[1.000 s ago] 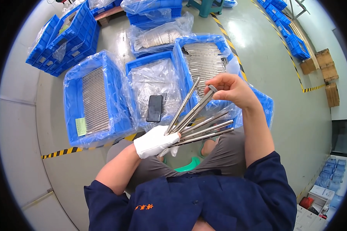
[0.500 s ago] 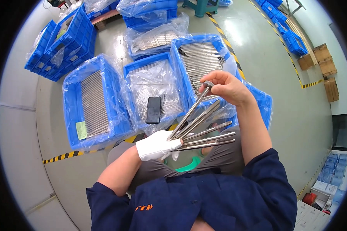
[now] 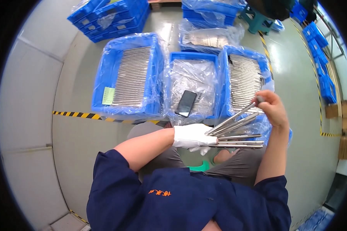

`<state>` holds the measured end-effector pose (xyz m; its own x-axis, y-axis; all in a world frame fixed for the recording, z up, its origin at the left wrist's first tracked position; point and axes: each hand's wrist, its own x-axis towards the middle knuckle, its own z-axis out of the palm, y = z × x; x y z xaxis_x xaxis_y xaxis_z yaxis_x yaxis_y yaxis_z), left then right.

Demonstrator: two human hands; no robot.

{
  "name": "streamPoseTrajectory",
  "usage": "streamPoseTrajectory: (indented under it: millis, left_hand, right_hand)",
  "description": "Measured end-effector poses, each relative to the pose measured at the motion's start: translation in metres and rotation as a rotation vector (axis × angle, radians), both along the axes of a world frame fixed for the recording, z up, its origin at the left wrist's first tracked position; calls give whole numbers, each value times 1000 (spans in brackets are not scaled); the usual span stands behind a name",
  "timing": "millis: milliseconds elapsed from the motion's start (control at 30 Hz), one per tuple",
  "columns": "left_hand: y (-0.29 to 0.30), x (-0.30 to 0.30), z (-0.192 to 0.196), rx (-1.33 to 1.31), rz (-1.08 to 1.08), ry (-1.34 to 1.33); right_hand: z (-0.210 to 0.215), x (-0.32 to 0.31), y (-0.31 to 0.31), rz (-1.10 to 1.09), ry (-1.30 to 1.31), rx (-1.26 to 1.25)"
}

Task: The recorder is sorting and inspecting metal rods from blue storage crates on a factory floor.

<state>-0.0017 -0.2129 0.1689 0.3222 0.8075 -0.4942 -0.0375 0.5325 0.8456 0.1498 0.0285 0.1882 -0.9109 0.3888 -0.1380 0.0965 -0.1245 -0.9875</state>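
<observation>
The left hand (image 3: 192, 136), in a white glove, was closed round one end of a fan of metal rods (image 3: 239, 124) that spread rightward toward the other hand. At least five rods could be told apart; overlaps made the exact count uncertain, and the glove hid their gripped ends. The bare right hand (image 3: 275, 110) had thumb and fingers pinched together on one small grey round piece (image 3: 260, 99) at the free tip of the uppermost rod; the fingers covered part of it, and whether it touched the rod could not be told.

Beyond the hands stood three blue crates in a row, lined with clear plastic. The left crate (image 3: 155, 61) held closely laid rods and one pale green slip (image 3: 108, 96). One black phone (image 3: 186, 103) lay on the plastic in the middle crate (image 3: 194, 56). The right crate (image 3: 224, 77) held more rods, too tightly packed to count. Behind was one rear crate (image 3: 200, 49), its contents blurred by plastic. Farther back, two crate stacks, one at upper left (image 3: 119, 21) and one at top centre (image 3: 208, 17), were cut off by the top edge
</observation>
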Motion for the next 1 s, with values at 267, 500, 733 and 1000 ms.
streamPoseTrajectory:
  millis: [267, 500, 733, 1000]
  left_hand:
    - [-24, -4, 12, 201, 583, -722]
    - [-101, -119, 12, 210, 1253, 420]
    - [-220, -235, -39, -28, 709, 1986]
    - [-190, -250, -82, 30, -32, 1834]
  right_hand:
    - [-14, 3, 20, -233, 181, -313]
    - [-14, 2, 20, -284, 179, -308]
    - [-20, -11, 13, -277, 102, -262]
    - [-25, -15, 10, -287, 22, -265]
